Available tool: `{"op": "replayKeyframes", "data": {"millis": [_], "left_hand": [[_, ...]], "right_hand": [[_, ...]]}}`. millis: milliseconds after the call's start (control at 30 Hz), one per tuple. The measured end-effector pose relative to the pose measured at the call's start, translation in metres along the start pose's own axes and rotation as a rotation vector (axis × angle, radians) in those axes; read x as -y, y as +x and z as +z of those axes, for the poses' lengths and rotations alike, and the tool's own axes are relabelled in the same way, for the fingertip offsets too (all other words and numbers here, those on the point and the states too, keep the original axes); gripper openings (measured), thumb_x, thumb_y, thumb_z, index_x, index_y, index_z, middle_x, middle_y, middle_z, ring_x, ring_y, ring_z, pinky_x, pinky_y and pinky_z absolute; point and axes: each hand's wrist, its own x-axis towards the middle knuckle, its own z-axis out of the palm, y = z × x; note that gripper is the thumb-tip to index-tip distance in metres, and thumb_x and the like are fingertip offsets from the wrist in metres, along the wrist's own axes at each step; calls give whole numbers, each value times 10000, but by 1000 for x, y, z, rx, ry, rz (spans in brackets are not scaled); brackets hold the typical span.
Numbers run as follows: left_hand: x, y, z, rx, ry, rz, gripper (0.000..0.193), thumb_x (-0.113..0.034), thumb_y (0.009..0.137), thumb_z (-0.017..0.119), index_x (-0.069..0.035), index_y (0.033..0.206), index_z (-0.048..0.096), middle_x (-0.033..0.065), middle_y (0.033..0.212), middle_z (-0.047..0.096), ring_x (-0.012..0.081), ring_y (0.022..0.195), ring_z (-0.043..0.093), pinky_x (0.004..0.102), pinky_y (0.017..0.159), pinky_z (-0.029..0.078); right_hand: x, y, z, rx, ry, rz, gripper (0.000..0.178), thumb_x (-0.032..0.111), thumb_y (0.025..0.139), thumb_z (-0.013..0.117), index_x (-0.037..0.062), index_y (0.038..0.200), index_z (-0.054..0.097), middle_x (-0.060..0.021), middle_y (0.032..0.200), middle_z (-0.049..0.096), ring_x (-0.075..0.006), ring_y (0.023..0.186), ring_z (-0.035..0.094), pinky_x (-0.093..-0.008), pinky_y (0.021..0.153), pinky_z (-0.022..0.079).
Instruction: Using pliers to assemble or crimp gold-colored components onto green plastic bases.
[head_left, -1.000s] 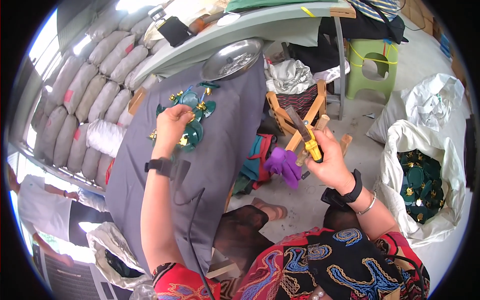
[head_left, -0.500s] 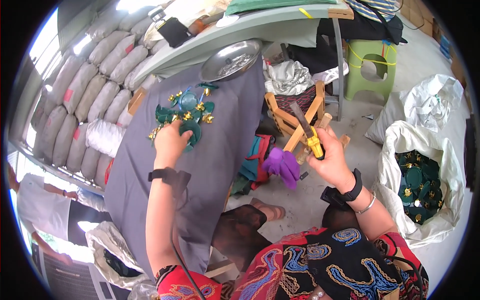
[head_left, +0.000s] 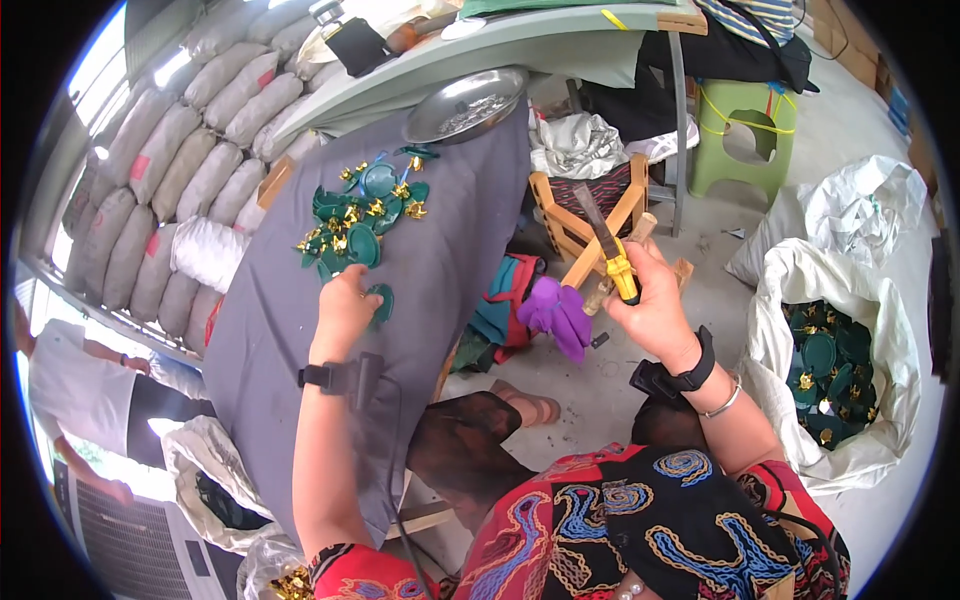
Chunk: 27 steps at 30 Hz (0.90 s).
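My left hand (head_left: 347, 312) is over the grey-cloth table (head_left: 330, 430), its fingers closed on a dark green round piece (head_left: 381, 305). Just beyond it lies a loose pile of similar green discs (head_left: 380, 180), with small gold-coloured fittings (head_left: 415, 210) among them. My right hand (head_left: 650, 305) is raised off to the right of the table, wrapped round the yellow-and-black handle of a flat-bladed tool (head_left: 621, 268). The tool's dark metal blade points up and away, apart from the pile.
A metal bowl (head_left: 425, 128) of small shiny parts sits at the table's far end. At right stands a white sack (head_left: 900, 345) of green pieces. Purple cloth (head_left: 558, 318), a wooden frame (head_left: 575, 235) and a green stool (head_left: 705, 160) are beyond. Another person (head_left: 80, 390) stands at left.
My left hand has drawn back toward me from the pile, bringing a green round piece with it. My right hand still grips the tool, shifted slightly left. The view has shifted a little.
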Motion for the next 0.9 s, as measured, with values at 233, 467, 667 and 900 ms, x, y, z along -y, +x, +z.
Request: {"op": "replayKeyframes", "data": {"millis": [233, 467, 667, 900], "left_hand": [[-12, -45, 3, -94, -248, 15, 533, -84, 772, 687, -146, 1287, 565, 223, 1085, 640, 338, 996, 635, 397, 853, 498], [-5, -41, 14, -115, -30, -17, 305, -163, 833, 632, -117, 1132, 668, 197, 959, 660, 368, 927, 630, 423, 812, 497], [-130, -48, -6, -292, -454, 187, 166, -24, 857, 605, -51, 980, 712, 115, 908, 668, 148, 834, 633, 266, 746, 483], [-164, -54, 181, -363, -653, 214, 165, -21, 778, 659, -105, 905, 723, 138, 916, 614, 333, 884, 586, 390, 781, 482]], "right_hand": [[-2, -3, -1, 56, 4, 0, 453, -38, 641, 602, -7, 1092, 559, -100, 954, 494, -231, 891, 520, -289, 795, 430], [6, -4, -3, 45, 72, -36, 454, -13, 635, 656, -18, 1074, 537, -144, 948, 491, -299, 876, 507, -347, 778, 431], [-1, -1, -3, 11, -10, -20, 427, 8, 632, 646, -13, 1049, 553, -142, 921, 496, -313, 871, 512, -364, 764, 437], [0, 2, -3, -41, 116, 86, 433, 5, 641, 619, -6, 1068, 545, -133, 928, 490, -286, 866, 519, -350, 771, 444]]}}
